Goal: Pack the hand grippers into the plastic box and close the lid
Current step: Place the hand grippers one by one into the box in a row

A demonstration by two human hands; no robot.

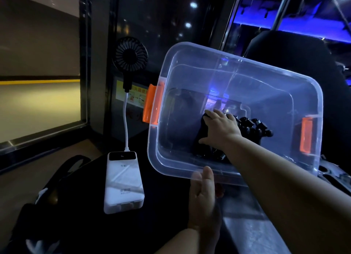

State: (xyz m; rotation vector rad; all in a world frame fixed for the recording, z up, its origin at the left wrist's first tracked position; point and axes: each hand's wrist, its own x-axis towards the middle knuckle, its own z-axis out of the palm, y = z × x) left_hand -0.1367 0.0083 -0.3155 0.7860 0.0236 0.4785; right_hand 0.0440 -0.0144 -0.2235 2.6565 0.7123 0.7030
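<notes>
the clear plastic box (235, 113) is the landmark here — it is tipped up so its open mouth faces the camera, with no lid on it; an orange latch (152, 103) sits on its left end wall and another orange latch (306, 135) on its right end wall; the right hand (221, 129) reaches over the box's near rim and deep inside, fingers curled down over the black hand grippers (252, 127), which lie on the box floor toward its right half; the hand covers their left part, while knobbed black pieces and a bit of metal spring show just right of and below the hand; whether the fingers truly clamp the grippers or only rest on them cannot be told; the left hand (204, 198) is outside the box, at its near lower rim, fingers straight and close together, fingertips touching the rim's edge from below — the hand is flat against it, not wrapped around it; so the grippers lie under the right hand and well apart from the left, with the box wall between; left of the box a white power bank (123, 183) lies on the dark worktop (161, 225), and a white cable rises from it to a small black fan (130, 54) standing just beyond the box's left end; a dark bag (57, 187) lies farther left of the box.
</notes>
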